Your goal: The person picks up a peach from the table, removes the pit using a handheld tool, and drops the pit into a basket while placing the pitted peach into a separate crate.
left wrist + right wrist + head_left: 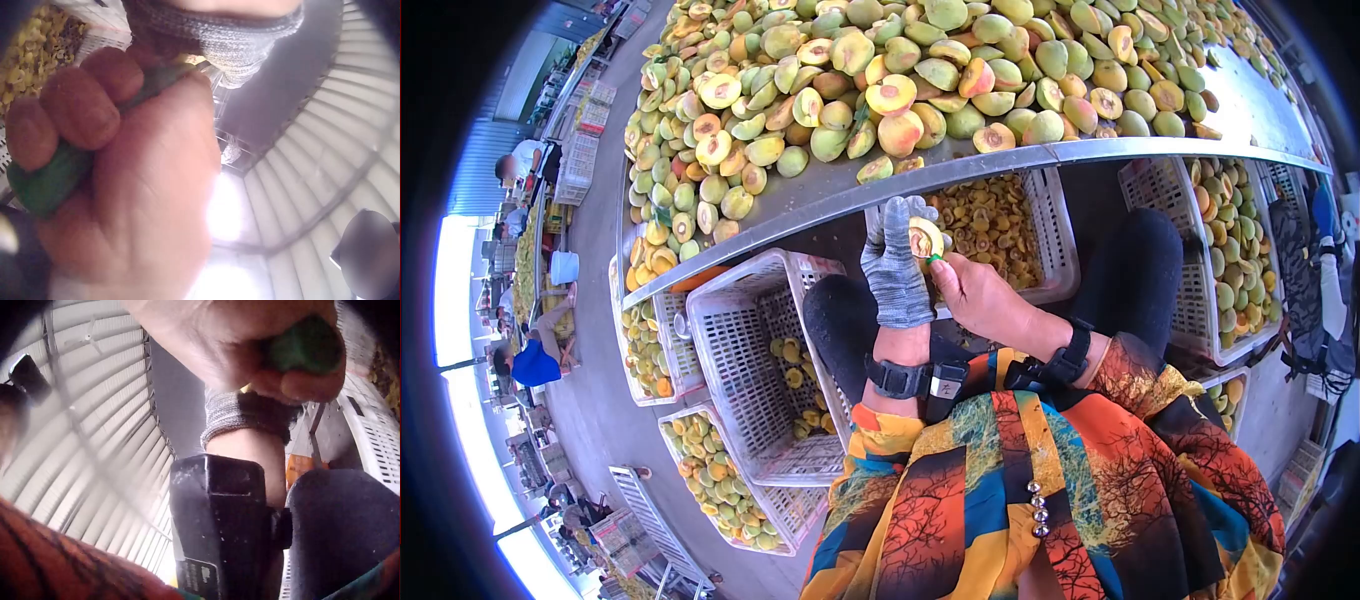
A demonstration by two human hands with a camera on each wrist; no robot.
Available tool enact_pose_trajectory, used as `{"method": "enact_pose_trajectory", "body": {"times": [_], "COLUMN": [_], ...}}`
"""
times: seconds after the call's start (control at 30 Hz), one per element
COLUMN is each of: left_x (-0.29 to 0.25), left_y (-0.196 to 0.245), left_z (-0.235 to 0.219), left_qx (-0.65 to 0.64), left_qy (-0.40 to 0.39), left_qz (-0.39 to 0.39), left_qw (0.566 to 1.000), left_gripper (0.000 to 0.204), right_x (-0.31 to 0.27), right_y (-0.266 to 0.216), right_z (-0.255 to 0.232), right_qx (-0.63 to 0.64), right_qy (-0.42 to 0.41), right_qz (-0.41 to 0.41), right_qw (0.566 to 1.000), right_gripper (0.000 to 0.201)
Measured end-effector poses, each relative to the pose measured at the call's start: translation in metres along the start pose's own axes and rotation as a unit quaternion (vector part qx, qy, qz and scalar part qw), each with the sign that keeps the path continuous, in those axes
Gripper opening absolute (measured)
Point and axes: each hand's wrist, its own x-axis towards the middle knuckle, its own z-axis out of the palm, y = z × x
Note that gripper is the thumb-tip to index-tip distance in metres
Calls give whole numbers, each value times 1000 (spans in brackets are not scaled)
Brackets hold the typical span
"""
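Note:
My left hand (897, 268), in a grey knit glove, holds a peach half (926, 238) with its cut face showing a brownish centre. The bare right hand (992, 302) grips a green-handled tool (306, 347), held right at the fruit; its working end is hidden. In the left wrist view, several fingers of the right hand (137, 169) curl round the green handle (53, 178). Both hands meet in front of the metal table edge, over a white crate (1055, 235) holding many small brownish-yellow pieces.
Whole and halved peaches (830, 140) heap on the metal table (800, 195). A white crate (745, 310) with some fruit tilts at the left, beside a fuller crate (715, 475). Another full crate (1200, 290) stands to the right. My knees (1135, 270) flank the middle crate.

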Motion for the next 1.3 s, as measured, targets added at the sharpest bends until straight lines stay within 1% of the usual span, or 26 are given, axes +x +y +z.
{"method": "enact_pose_trajectory", "body": {"times": [0.07, 0.1, 0.13, 0.17, 0.23, 0.3, 0.37, 0.4, 0.43, 0.47, 0.5, 0.53, 0.57, 0.63, 0.7, 0.77, 0.9, 0.97, 1.03, 1.1, 1.13, 1.17, 1.2, 1.23, 1.27, 1.3], "left_x": [3, 6, 8, 10, 13, 15, 17, 14, 12, 11, 10, 11, 9, 7, 7, 5, 7, 16, 17, 19, 19, 18, 15, 14, 19, 21], "left_y": [1, 4, 8, 11, 16, 19, 23, 23, 21, 19, 15, 10, 8, 6, 5, 5, 7, 5, 11, 23, 29, 33, 36, 40, 45, 45], "left_z": [-2, -7, -12, -14, -18, -23, -26, -20, -17, -15, -15, -12, -13, -10, -7, -2, -10, -26, -24, -28, -27, -25, -24, -24, -25, -27], "left_qx": [-5, -28, -52, -51, -34, -19, 15, 19, 20, -20, -59, -43, -41, -30, -42, 2, 17, -60, -43, 26, 61, 62, 128, 195, 294, 294], "left_qy": [4, -19, -43, -42, -50, -65, -97, -57, -58, -52, -43, -19, -19, 9, 9, 4, -9, -88, -87, -178, -198, -197, -225, -253, -323, -322], "left_qz": [4, -49, -101, -101, -170, -180, -200, -170, -169, -152, -134, -90, -91, -69, -78, -31, -65, -151, -137, -199, -211, -211, -187, -162, -128, -130], "left_qw": [1000, 998, 993, 993, 984, 981, 975, 984, 984, 987, 988, 995, 995, 997, 996, 1000, 998, 983, 986, 963, 955, 956, 948, 934, 890, 890], "left_gripper": [30, 27, 24, 24, 25, 26, 30, 32, 32, 34, 35, 37, 37, 37, 34, 35, 32, 21, 21, 22, 26, 26, 26, 27, 26, 26], "right_x": [1, 2, 2, 3, 3, 1, 1, 1, 2, 2, 3, 5, 5, 5, 5, 5, 2, 1, 1, 1, 2, 4, 4, 5, 5, 6], "right_y": [2, -3, -10, -14, -16, -14, -10, -8, -7, -6, -8, -10, -11, -9, -9, -10, -11, -20, -22, -26, -29, -30, -30, -28, -26, -23], "right_z": [-1, -5, -12, -17, -21, -21, -16, -12, -7, -5, -5, -5, -5, -4, -6, -7, -8, -18, -21, -23, -26, -27, -27, -27, -27, -26], "right_qx": [6, 5, 13, 22, -4, -31, -44, -43, -42, -41, -41, -40, -39, -37, -37, -33, -12, 11, 1, -6, 33, 71, 71, 55, 40, 41], "right_qy": [-22, -23, -65, -106, -118, -130, -107, -106, -75, -45, -46, -30, -13, -5, 3, -11, -32, -108, -129, -149, -197, -244, -245, -268, -291, -291], "right_qz": [5, 5, 12, 19, 6, -5, -26, -27, -30, -33, -33, -18, -1, -4, -8, 11, 0, 21, 35, 49, 117, 183, 182, 182, 182, 183], "right_qw": [1000, 1000, 998, 994, 993, 991, 993, 993, 996, 998, 998, 999, 999, 999, 999, 999, 999, 994, 991, 988, 973, 950, 949, 944, 939, 938], "right_gripper": [30, 30, 32, 33, 33, 33, 32, 32, 32, 32, 32, 31, 31, 31, 30, 30, 32, 34, 35, 37, 39, 40, 40, 41, 42, 42]}}
